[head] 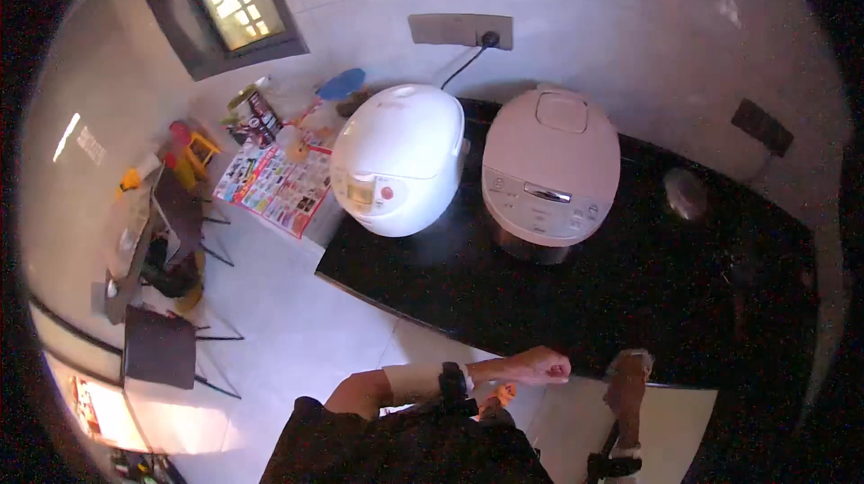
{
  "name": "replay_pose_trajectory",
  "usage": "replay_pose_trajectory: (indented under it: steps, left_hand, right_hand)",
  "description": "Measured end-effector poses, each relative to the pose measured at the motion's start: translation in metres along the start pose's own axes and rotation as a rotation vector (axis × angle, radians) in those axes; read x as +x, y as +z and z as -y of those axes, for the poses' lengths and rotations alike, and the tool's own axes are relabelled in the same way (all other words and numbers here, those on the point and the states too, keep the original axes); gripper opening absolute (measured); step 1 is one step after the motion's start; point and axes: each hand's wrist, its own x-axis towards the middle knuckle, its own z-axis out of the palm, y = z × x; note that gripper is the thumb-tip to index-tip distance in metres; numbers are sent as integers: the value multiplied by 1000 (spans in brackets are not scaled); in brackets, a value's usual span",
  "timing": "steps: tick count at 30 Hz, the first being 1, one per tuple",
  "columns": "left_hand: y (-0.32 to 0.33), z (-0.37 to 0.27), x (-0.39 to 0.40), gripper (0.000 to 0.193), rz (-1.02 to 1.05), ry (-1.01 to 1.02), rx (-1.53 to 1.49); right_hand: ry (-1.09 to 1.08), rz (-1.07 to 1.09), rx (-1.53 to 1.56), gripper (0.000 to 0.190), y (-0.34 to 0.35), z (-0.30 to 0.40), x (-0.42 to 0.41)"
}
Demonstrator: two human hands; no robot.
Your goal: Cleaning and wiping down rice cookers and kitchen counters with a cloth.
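Observation:
My left hand [548, 365] is at the front edge of the black countertop [432, 295], its fingers curled in and nothing visible in them. To its right, my right hand [628, 379] hangs over the same edge. Something pale shows around its fingers, but the picture is too dim to tell whether it is held. Beyond my hands stand two rice cookers with their lids down. One is glossy white [405, 140] with a small display; the other is pinkish [550, 160] with a silver lid latch. Neither hand touches them.
A shiny rounded object [685, 194] lies on the countertop at right. A black plug [489, 39] sits in the wall socket panel [445, 30]. Left of the cookers, a printed sheet [277, 184] covers a surface holding packets [256, 113]. Chairs [160, 348] stand farther left.

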Motion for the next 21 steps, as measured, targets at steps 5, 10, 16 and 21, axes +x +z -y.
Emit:
replay_pose_trajectory:
  steps: [5, 10, 16, 21]
  left_hand:
    - [30, 10, 6, 26, 165, 50, -94]
    - [40, 12, 3, 22, 397, -149, -150]
    - [82, 27, 91, 24, 708, -240, 87]
    - [215, 29, 204, 21, 951, -87, 7]
  right_hand:
    - [316, 71, 1011, 36, 48, 42, -109]
    - [426, 110, 631, 43, -7, 96, -222]
    - [1826, 45, 1609, 34, -71, 120, -321]
    - [2225, -393, 1302, 34, -23, 173, -377]
